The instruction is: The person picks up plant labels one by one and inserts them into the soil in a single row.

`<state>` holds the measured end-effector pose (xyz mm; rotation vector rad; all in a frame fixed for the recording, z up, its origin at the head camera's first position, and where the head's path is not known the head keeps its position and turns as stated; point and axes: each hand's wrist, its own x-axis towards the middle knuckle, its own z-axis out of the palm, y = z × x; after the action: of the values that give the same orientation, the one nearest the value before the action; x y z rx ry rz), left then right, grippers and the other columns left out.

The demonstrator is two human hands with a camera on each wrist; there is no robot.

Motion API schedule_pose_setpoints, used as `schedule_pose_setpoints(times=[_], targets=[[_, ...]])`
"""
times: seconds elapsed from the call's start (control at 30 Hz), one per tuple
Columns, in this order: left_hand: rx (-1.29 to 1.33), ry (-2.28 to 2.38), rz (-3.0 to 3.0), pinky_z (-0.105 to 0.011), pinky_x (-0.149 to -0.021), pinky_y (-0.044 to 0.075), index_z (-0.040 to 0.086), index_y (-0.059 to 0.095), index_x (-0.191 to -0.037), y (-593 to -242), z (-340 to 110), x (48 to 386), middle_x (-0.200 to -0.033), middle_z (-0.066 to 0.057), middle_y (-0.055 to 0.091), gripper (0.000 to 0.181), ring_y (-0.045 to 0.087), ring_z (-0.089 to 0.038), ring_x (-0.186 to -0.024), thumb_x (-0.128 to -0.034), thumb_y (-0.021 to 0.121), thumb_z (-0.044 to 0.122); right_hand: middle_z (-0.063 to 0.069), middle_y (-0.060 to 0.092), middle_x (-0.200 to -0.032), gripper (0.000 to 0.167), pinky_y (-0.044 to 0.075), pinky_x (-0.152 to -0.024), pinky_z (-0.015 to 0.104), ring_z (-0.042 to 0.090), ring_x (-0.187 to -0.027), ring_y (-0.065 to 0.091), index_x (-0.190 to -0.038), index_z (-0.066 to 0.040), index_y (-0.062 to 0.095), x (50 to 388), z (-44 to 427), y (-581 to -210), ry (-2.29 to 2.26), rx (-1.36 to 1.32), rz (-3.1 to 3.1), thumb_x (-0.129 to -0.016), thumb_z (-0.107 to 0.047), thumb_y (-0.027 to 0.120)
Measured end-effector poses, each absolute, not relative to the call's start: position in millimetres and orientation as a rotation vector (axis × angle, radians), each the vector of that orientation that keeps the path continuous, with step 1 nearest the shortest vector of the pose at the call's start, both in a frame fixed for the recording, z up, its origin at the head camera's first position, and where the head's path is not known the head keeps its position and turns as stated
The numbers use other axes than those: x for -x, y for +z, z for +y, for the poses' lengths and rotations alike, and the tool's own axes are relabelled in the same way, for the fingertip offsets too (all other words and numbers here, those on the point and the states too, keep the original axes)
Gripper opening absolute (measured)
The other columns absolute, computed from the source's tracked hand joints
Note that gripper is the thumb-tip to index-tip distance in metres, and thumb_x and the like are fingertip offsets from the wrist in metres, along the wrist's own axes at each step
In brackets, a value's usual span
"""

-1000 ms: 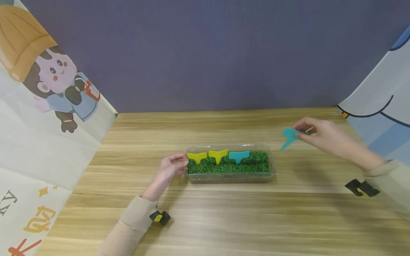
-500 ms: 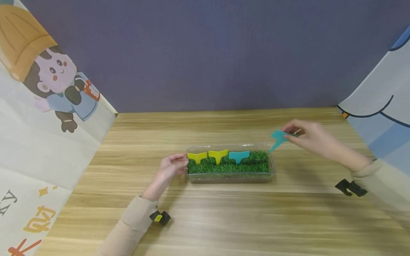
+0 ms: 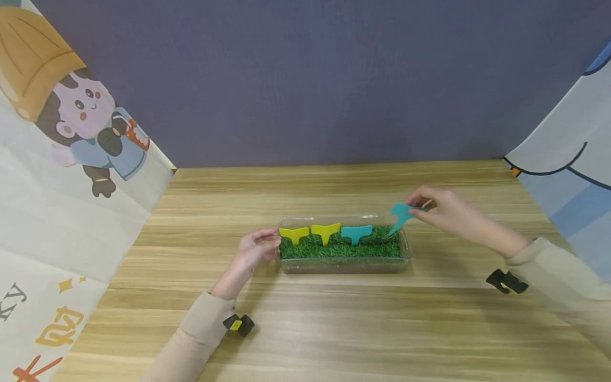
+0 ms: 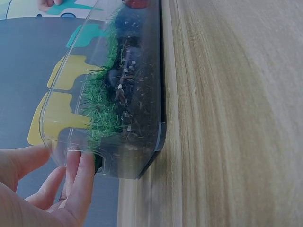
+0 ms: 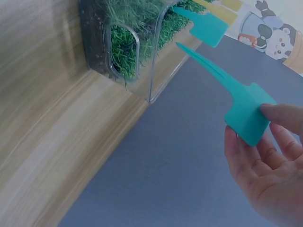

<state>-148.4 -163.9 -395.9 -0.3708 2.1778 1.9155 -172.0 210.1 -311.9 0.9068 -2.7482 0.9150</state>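
Observation:
My right hand (image 3: 441, 209) pinches a teal T-shaped plant label (image 3: 400, 212) by its head, thumb against fingers. Its pointed stem slants down over the right end of a clear plastic planter box (image 3: 343, 267). In the right wrist view, the label (image 5: 248, 111) has its tip apart from the box wall. Artificial-looking grass (image 3: 377, 249) fills the box over dark soil. Standing in it are two yellow plant labels (image 3: 326, 232) and another teal plant label (image 3: 356, 232). At the box's left end, my left hand (image 3: 250, 252) touches the end wall and rim with fairly straight fingers (image 4: 80, 177).
A wood-grain table (image 3: 334, 329) carries the box. Behind it rises a dark blue-grey panel (image 3: 324, 85). Printed sheets with cartoon figures (image 3: 95, 127) stand along both sides. Each sleeve has a black clip-like piece (image 3: 238, 324) at the cuff.
My right hand has moved left and slightly down with the teal plant label, from beside the box to over its right end. My left hand and the box have stayed put.

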Motion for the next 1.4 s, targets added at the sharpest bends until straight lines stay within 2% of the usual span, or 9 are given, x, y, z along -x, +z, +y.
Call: schedule_pose_setpoints(times=[0.2, 0.43, 0.8, 1.03, 1.4], targets=[[0.385, 1.908, 2.172, -0.027, -0.076, 0.052, 0.000, 0.051, -0.118, -396, -164, 148, -0.108, -0.015, 0.057, 0.039, 0.059, -0.014, -0.080, -0.0795, 0.059, 0.001, -0.002, 0.063, -0.082, 0.011, 0.052, -0.066, 0.024, 0.007, -0.074, 0.056, -0.088, -0.006, 0.062, 173, 207, -316, 0.975, -0.938, -2.739, -0.078, -0.001, 0.063], [0.373, 1.905, 2.168, -0.029, -0.078, 0.052, 0.001, 0.050, -0.118, -397, -164, 148, -0.109, -0.016, 0.057, 0.039, 0.059, -0.014, -0.080, -0.0798, 0.059, 0.000, 0.001, 0.063, -0.081, 0.012, 0.053, -0.067, 0.028, 0.010, -0.074, 0.056, -0.087, -0.004, 0.062, 174, 204, -323, 0.986, -0.958, -2.774, -0.076, 0.001, 0.064], [0.381, 1.907, 2.171, -0.028, -0.076, 0.052, 0.001, 0.051, -0.117, -397, -164, 147, -0.109, -0.016, 0.057, 0.039, 0.059, -0.015, -0.079, -0.0794, 0.060, 0.000, 0.000, 0.062, -0.079, 0.013, 0.053, -0.066, 0.023, 0.013, -0.073, 0.057, -0.086, -0.002, 0.061, 174, 201, -329, 0.999, -0.978, -2.798, -0.075, 0.003, 0.064], [0.391, 1.902, 2.178, -0.029, -0.076, 0.052, 0.001, 0.051, -0.117, -395, -164, 146, -0.110, -0.016, 0.057, 0.039, 0.059, -0.013, -0.078, -0.0796, 0.060, 0.002, 0.000, 0.063, -0.079, 0.013, 0.053, -0.066, 0.025, 0.015, -0.073, 0.058, -0.086, -0.003, 0.062, 175, 199, -336, 0.972, -1.009, -2.789, -0.074, 0.003, 0.065], [0.353, 1.916, 2.188, -0.030, -0.078, 0.052, -0.001, 0.051, -0.117, -395, -164, 146, -0.107, -0.016, 0.058, 0.039, 0.059, -0.015, -0.080, -0.0792, 0.061, 0.002, -0.002, 0.062, -0.079, 0.016, 0.053, -0.063, 0.022, 0.012, -0.071, 0.057, -0.083, -0.006, 0.062, 172, 196, -344, 0.912, -1.066, -2.724, -0.071, 0.005, 0.067]])
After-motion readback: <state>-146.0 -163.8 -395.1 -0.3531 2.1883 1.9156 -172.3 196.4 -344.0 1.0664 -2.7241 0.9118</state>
